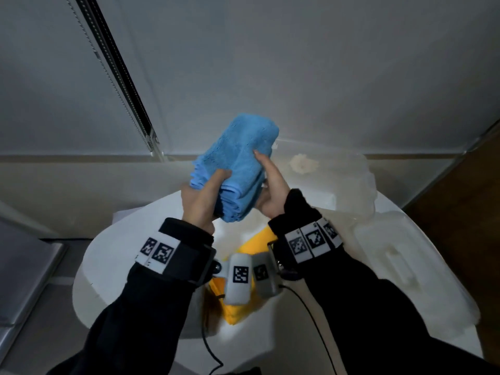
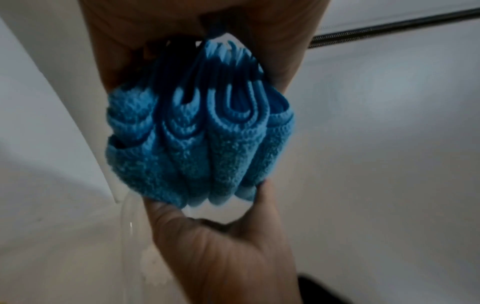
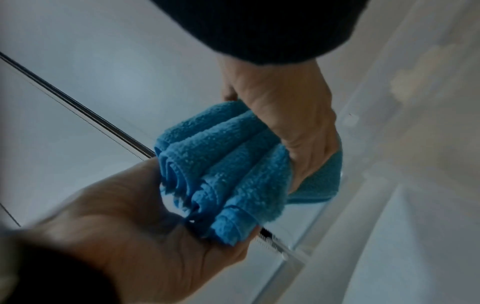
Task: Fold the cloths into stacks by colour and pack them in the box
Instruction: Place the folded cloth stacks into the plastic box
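Observation:
I hold a stack of folded blue cloths [image 1: 238, 163] in the air above the table. My left hand [image 1: 203, 196] grips its near left end, thumb on top and fingers underneath. My right hand [image 1: 270, 185] clasps the right side, fingers laid along the top face. In the left wrist view the rounded folds of the blue cloths [image 2: 197, 148] sit between my left hand [image 2: 130, 41] and my right hand [image 2: 221, 257]. In the right wrist view my right hand [image 3: 130, 226] cradles the blue cloths [image 3: 221, 164] while my left hand [image 3: 293, 115] clamps them. Folded yellow cloths [image 1: 254, 244] lie on the table under my wrists.
A clear plastic box [image 1: 351, 180] stands at the back right of the round white table [image 1: 108, 253], with something pale showing inside it. Its clear lid [image 1: 400, 253] lies to the right. A blind chain [image 1: 108, 69] hangs on the wall behind.

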A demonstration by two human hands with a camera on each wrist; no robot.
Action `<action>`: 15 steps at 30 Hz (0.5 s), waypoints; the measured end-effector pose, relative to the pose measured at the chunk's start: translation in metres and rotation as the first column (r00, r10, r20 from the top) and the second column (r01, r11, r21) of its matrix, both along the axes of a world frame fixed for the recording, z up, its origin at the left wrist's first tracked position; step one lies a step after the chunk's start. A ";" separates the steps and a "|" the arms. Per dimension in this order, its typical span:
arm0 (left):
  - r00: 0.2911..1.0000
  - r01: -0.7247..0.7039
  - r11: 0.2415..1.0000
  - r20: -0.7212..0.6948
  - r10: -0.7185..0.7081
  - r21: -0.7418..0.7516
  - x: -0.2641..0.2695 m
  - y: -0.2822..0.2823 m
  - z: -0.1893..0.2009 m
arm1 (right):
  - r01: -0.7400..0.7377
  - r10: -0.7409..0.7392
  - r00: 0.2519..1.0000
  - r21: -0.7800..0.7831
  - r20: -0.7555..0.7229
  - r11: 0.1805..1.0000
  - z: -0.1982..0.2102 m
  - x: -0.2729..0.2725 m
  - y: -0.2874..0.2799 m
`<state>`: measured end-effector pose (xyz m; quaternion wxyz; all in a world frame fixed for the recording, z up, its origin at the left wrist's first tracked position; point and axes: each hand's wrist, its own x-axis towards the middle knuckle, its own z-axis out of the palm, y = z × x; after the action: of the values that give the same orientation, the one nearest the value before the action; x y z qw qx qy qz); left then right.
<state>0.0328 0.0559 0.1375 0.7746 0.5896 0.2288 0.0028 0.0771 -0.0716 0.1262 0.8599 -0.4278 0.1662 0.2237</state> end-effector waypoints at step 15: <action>0.987 0.025 0.868 -0.153 0.058 0.495 0.140 -0.045 -0.039 | 0.137 -0.163 0.986 -0.405 -0.030 0.904 0.023 0.105 -0.111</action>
<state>0.1732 0.0106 0.0986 0.5761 0.7647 0.2879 0.0198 0.1820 -0.1830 0.1490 0.7629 -0.5736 0.2680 0.1312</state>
